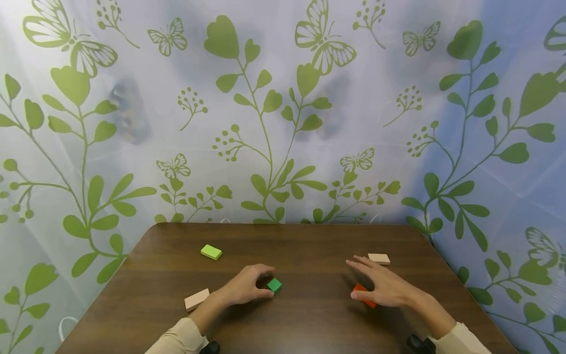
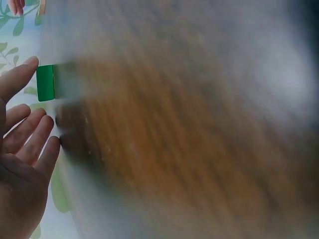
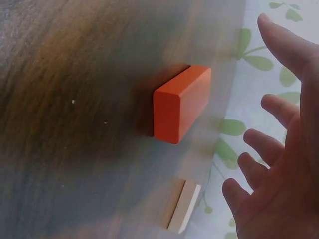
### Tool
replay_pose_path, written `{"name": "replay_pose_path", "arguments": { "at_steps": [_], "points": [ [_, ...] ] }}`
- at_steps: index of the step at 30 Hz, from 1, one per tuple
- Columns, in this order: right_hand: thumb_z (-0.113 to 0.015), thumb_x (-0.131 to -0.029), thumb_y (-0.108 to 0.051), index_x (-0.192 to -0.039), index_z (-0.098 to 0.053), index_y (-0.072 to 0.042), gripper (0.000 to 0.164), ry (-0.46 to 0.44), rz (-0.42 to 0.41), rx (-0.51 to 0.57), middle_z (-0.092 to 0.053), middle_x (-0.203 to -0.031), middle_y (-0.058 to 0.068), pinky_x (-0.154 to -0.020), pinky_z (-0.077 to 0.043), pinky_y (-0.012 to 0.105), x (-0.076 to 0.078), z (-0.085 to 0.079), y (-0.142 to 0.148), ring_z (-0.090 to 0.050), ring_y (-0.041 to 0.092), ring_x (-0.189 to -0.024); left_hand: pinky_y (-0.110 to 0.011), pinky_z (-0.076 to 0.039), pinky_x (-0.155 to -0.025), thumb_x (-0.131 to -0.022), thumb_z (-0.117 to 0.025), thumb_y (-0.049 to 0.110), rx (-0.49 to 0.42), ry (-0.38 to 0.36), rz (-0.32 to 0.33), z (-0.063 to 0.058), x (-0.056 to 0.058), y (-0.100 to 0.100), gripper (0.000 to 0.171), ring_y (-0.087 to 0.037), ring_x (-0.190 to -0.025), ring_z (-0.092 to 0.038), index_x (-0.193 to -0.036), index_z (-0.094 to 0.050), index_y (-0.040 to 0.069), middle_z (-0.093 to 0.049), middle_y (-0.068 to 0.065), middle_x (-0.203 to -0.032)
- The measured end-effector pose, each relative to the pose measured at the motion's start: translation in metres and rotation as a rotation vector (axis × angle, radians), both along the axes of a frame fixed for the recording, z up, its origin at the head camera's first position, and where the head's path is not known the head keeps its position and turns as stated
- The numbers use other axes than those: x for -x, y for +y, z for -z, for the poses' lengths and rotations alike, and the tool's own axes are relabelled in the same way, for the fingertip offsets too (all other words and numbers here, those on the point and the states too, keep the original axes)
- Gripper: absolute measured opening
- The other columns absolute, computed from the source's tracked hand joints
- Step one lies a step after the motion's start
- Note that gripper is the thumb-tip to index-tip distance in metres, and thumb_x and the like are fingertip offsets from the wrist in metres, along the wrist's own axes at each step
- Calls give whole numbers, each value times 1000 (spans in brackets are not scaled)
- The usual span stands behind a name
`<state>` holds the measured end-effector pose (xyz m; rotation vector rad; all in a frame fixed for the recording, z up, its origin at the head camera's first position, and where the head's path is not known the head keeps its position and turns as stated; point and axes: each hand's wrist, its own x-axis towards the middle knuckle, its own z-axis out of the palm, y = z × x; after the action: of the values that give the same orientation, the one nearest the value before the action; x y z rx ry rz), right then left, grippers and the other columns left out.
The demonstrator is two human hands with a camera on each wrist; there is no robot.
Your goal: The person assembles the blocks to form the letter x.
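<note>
A small green block (image 1: 274, 285) sits on the brown table, and my left hand (image 1: 244, 286) is beside it. The thumb tip comes right up to the block's edge in the left wrist view, while the other fingers are spread apart from it. On the right, an orange-red block (image 3: 182, 104) lies flat, partly hidden by the thumb in the head view. Over it hovers my right hand (image 1: 388, 285), its fingers loosely extended and nothing between them.
Behind the right hand's fingers lies a pale wooden block (image 1: 379, 259). Another pale wooden block (image 1: 196, 299) is by the left forearm, and a lime-green block (image 1: 211, 252) farther back. A leaf-patterned curtain (image 1: 283, 123) hangs behind the table (image 1: 305, 329).
</note>
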<state>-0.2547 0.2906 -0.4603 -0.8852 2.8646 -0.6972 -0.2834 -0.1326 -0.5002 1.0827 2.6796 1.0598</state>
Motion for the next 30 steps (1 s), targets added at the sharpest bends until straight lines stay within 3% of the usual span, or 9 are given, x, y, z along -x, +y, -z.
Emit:
{"name": "replay_pose_path", "arguments": {
  "at_steps": [4, 14, 17, 19, 23, 30],
  "points": [
    [-71, -95, -52, -156, -45, -7, 80, -7, -15, -11, -34, -159, 27, -99, -37, 76, -1, 4, 1, -37, 57, -138, -41, -54, -93, -86, -87, 20, -39, -24, -10, 1, 0, 1, 53, -26, -108, -65, -128, -66, -4, -69, -12, -120],
    [-75, -91, -53, -151, -49, 0, 84, -26, -18, -20, -48, -147, 29, -100, -41, 70, -2, 16, 7, -47, 53, -131, -33, -55, -85, -86, -87, 15, -42, -30, 13, 8, 6, 1, 36, -16, -98, -65, -118, -75, 3, -71, -2, -110],
    [-79, -89, -51, -144, -55, 3, 81, -27, 0, -39, -57, -137, 22, -96, -47, 63, -2, 19, 10, -56, 44, -122, -32, -55, -84, -86, -87, 15, -32, -13, 19, 8, 8, 2, 34, -16, -96, -65, -116, -75, 3, -71, 0, -108],
    [-82, -87, -48, -136, -61, 5, 76, -21, 4, -53, -62, -124, 13, -90, -52, 51, -2, 20, 11, -61, 32, -110, -32, -55, -83, -86, -87, 16, -20, 1, 22, 6, 8, 3, 33, -16, -96, -65, -114, -76, 4, -71, 1, -106],
    [-88, -83, -38, -121, -68, 6, 61, -3, -1, -46, -63, -104, 1, -73, -52, 34, 0, 24, 14, -56, 13, -87, -32, -54, -83, -87, -87, 19, 10, 10, 25, 3, 10, 5, 33, -16, -95, -64, -114, -76, 5, -70, 3, -104],
    [-91, -80, -28, -104, -72, 0, 41, 3, -6, 5, -60, -85, -6, -63, -46, 28, 3, 25, 14, -51, 7, -74, -34, -56, -82, -88, -85, 18, 17, 35, 67, 1, 10, 5, 32, -17, -94, -66, -114, -76, 2, -72, -3, -106]
  ]
}}
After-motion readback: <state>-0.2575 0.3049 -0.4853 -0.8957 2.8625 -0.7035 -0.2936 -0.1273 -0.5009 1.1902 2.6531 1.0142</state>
